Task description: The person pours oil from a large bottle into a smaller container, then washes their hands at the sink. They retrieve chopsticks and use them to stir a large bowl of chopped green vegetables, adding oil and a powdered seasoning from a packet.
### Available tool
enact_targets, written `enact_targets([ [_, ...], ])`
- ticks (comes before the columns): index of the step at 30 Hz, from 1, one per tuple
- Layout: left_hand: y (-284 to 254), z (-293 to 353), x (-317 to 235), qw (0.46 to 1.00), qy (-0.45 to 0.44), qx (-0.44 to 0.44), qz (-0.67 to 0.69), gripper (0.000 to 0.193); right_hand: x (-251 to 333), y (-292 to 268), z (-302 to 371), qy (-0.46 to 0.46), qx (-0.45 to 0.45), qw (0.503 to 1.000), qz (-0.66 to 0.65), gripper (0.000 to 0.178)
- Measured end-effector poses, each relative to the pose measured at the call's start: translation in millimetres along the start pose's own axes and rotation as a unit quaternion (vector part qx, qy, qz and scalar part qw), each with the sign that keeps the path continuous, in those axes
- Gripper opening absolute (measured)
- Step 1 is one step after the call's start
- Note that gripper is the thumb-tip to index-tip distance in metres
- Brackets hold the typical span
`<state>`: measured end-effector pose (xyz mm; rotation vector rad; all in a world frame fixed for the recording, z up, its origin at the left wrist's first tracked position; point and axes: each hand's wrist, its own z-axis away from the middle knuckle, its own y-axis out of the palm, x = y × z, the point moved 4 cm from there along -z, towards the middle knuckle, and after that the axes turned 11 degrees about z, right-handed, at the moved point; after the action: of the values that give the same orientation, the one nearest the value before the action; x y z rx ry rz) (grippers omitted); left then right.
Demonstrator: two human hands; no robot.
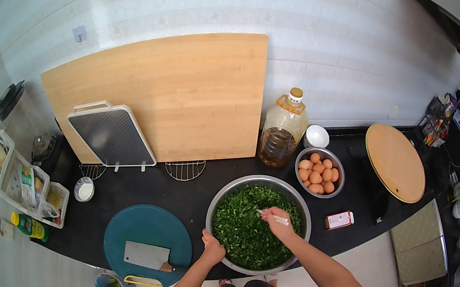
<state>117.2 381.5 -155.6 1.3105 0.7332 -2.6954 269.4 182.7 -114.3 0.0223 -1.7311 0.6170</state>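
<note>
A wide stainless steel bowl [300, 200] full of chopped green leaves [246, 236] stands near the counter's front edge. My left hand [213, 248] grips the bowl's left rim. Over the right half of the greens, my right hand [279, 224] is closed around a slim, pale-handled utensil [281, 220]. Its lower end reaches into the leaves, so I cannot tell its kind. To the left, a cleaver [146, 255] lies flat on a round dark green cutting board [114, 237]. Brown eggs [319, 175] fill a smaller metal bowl [342, 176] at the right.
Behind the eggs are a large oil bottle [281, 137] and white bowls [317, 136]. A small box [339, 220] lies right of the big bowl. Boards [202, 93] lean on the wall. A small bowl of white powder [84, 189] sits left, beside a white rack [17, 175].
</note>
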Motion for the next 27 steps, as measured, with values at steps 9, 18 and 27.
enact_targets([
  [9, -1, 4, -7, 0.999, 0.022, 0.024, 0.033, 0.089, 47, -88, 60, -0.077, 0.026, 0.994, 0.077, 0.018],
  [18, 4, -5, -1, 0.997, -0.029, 0.031, 0.06, 0.091, 5, -30, -25, 0.048, -0.024, 0.998, -0.042, 0.016],
  [27, 1, 0, -5, 0.998, -0.038, 0.039, 0.031, 0.093, 35, -66, 36, 0.012, 0.083, 0.996, -0.021, 0.02],
])
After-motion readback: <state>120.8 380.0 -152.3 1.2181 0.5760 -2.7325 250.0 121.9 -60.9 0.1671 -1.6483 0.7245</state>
